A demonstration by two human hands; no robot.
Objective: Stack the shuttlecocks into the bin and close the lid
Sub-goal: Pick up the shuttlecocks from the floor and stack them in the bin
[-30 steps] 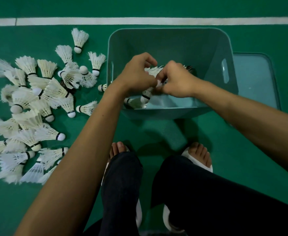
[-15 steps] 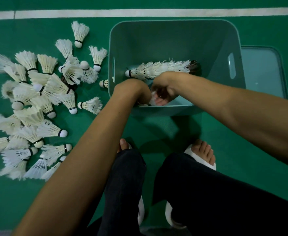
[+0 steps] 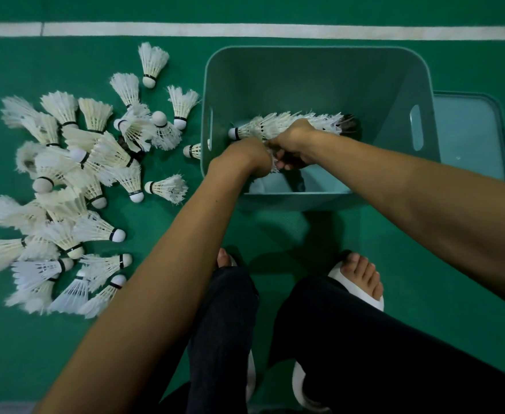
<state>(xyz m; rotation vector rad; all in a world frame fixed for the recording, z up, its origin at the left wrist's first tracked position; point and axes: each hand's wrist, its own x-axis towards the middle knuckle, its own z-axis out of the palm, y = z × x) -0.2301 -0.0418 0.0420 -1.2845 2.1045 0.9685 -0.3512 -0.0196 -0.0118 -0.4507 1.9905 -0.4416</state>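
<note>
**A:** Head view first: what do we have in the bin point(image 3: 320, 73)?

**B:** We see a row of nested shuttlecocks point(image 3: 278, 125) lying on its side along the bottom. Its cork end points toward the left wall, and something dark shows at its right end. The bin stands open on the green floor point(image 3: 394, 249).

**A:** And our hands?

**B:** Both reach down inside, near the front wall and just in front of that row. Our right hand point(image 3: 294, 146) has its fingers curled round a tuft of white feathers point(image 3: 272, 167), most of it hidden. Our left hand point(image 3: 245, 158) is bent at the wrist with its fingers tucked under, right against the same feathers. We cannot tell whether it grips them.

**A:** Where is the lid point(image 3: 469, 138)?

**B:** It lies flat on the floor to the right of the bin. We cannot tell whether it touches the bin or slips under its edge.

**A:** And the other shuttlecocks?

**B:** A loose pile point(image 3: 66, 180) lies on the floor left of the bin, with many overlapping. A single shuttlecock point(image 3: 192, 150) lies just outside the bin's left wall. A white line point(image 3: 245, 30) runs across the floor beyond the bin.
</note>
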